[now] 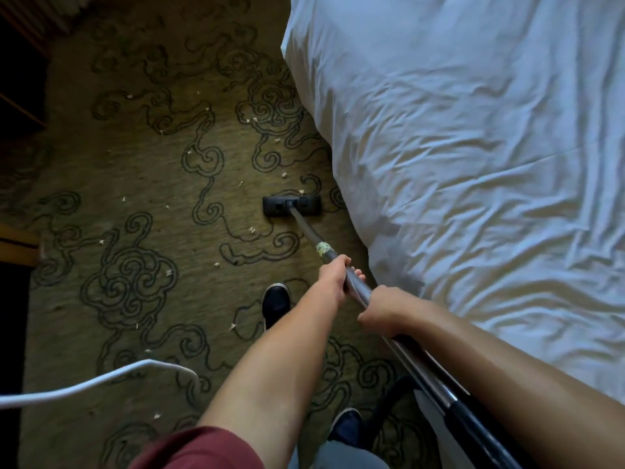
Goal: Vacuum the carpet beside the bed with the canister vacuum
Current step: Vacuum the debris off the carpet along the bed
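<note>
Two bare hands grip a metal vacuum wand that slants up and left, away from the person. Nearest, the right hand curls its fingers round the tube; just ahead, the left hand wraps it too. Further along that long axis, the black floor head sits flat on the patterned carpet, just beside the white bed. Pale crumbs lie scattered beyond and left of the head, so the next push likely runs forward along the bed edge.
</note>
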A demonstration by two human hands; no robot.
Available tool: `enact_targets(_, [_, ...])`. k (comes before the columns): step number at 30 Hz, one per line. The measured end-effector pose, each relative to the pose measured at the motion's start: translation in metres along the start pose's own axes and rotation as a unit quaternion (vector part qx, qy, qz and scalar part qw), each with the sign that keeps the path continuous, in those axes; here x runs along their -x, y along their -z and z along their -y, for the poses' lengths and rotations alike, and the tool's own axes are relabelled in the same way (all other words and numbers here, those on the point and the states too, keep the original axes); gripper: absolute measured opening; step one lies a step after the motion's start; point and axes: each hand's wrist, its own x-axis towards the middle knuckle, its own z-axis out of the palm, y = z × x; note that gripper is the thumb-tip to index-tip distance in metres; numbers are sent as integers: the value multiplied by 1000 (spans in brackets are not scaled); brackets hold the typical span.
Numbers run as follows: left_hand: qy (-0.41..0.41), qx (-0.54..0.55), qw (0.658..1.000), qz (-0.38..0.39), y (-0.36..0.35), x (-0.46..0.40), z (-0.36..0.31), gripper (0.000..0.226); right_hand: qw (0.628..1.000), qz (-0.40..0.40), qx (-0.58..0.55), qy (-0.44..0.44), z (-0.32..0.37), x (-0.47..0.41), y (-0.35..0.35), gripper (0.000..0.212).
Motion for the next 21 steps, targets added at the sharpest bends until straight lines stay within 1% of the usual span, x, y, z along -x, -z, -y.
enact_targets(1, [-1, 10, 1000, -5, -2, 7, 17, 19, 1000, 3, 4, -1, -10, 11, -9, 38])
enact_targets(5, [-7, 36, 999, -18, -2, 19, 44, 23, 1000, -4, 29, -5, -22, 28, -24, 37])
enact_targets(11, [-9, 63, 998, -13, -5, 10, 32, 12, 999, 22, 24, -18, -16, 12, -11, 36])
enact_targets(13, [-16, 72, 997, -1, -7, 2, 18, 7, 999, 14, 30, -15, -10, 2, -3, 36])
enact_targets(16, [-26, 84, 996, 11, -11, -12, -14, 15, 1000, -4, 20, -17, 3, -22, 17, 36])
enact_targets(18, [-33, 82, 996, 11, -13, -23, -43, 17, 1000, -12, -2, -21, 19, -41, 34, 33])
enact_targets(21, [-50, 70, 996, 7, -11, -45, -105, 19, 999, -19, -29, -14, 53, -83, 70, 32])
